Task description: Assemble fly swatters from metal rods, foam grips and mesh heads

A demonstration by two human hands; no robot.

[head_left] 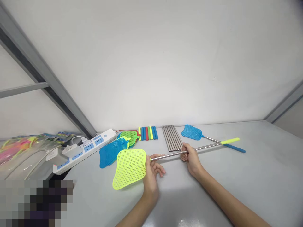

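Observation:
I hold a fly swatter with a yellow-green mesh head (129, 167) and a thin metal rod (203, 147) ending in a yellow-green grip (230, 140). My left hand (151, 172) pinches the rod right where it meets the mesh head. Farther along the rod, near its middle, my right hand (191, 157) grips it. The swatter lies nearly level just above the grey table (260, 176).
A finished blue swatter (192, 132) lies behind the rod. Loose metal rods (172, 137), coloured handle grips (148, 133), and blue and green mesh heads (113, 150) sit along the wall. A white power strip (85, 150) and packaged goods (16, 148) are at left.

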